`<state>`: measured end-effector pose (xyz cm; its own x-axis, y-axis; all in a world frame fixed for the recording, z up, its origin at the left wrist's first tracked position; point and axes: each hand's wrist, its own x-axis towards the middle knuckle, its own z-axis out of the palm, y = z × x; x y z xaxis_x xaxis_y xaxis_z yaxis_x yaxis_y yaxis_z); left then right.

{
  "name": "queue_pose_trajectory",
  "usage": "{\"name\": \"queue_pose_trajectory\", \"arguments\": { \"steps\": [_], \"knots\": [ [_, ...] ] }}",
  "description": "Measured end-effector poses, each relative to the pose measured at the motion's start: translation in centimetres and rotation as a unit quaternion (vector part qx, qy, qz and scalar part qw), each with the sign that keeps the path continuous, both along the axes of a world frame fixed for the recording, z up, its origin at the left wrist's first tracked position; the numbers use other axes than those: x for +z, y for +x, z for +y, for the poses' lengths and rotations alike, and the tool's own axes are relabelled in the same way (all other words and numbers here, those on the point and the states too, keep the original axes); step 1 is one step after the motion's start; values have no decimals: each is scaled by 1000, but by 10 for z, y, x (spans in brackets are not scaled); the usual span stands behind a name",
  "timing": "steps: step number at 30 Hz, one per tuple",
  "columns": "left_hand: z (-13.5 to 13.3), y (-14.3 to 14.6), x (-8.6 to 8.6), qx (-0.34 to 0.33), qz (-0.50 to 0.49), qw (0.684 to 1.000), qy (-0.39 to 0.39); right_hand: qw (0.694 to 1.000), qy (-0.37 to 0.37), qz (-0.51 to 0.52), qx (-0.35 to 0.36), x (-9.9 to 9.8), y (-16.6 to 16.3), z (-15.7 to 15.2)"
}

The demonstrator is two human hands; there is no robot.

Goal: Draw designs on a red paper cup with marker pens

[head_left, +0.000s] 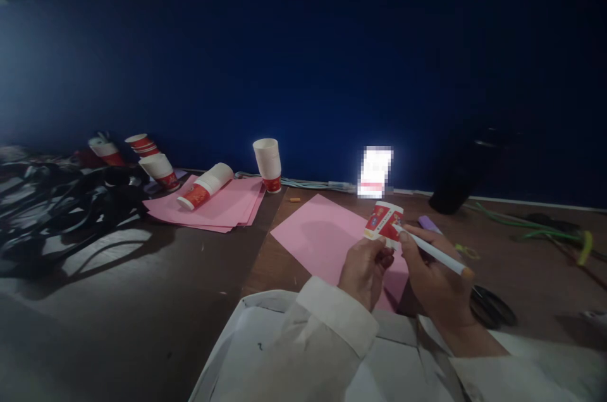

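My left hand (pixel 364 268) pinches the lower edge of a small red-and-white printed paper cup (pixel 380 220), held above a pink sheet of paper (pixel 315 228). Closed around a white marker with an orange end (pixel 439 251), my right hand (pixel 439 285) is just right of the cup. The marker's front end points at the cup's side; I cannot tell whether it touches. Near the right wrist lies a pair of scissors with dark handles (pixel 493 307). A purple object (pixel 429 224) shows behind the right fingers.
More paper cups, one upright (pixel 268 165) and one lying (pixel 206 187) on stacked pink sheets (pixel 227 209), stand left. Tangled black cables (pixel 52 212) cover the far left. A lit, blurred screen (pixel 375 171) leans at the back, with a dark bottle (pixel 458 174) right of it. Green cords (pixel 545 234) lie right.
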<state>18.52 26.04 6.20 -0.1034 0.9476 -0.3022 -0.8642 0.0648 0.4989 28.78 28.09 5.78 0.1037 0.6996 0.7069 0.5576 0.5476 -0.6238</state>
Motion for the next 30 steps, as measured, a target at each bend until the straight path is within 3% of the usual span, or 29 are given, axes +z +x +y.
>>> {"name": "queue_pose_trajectory", "arguments": {
  "steps": [30],
  "knots": [
    [1,1,0,2,-6,1000,-7,1000,-19,-1,3,3,0,-2]
  ]
}}
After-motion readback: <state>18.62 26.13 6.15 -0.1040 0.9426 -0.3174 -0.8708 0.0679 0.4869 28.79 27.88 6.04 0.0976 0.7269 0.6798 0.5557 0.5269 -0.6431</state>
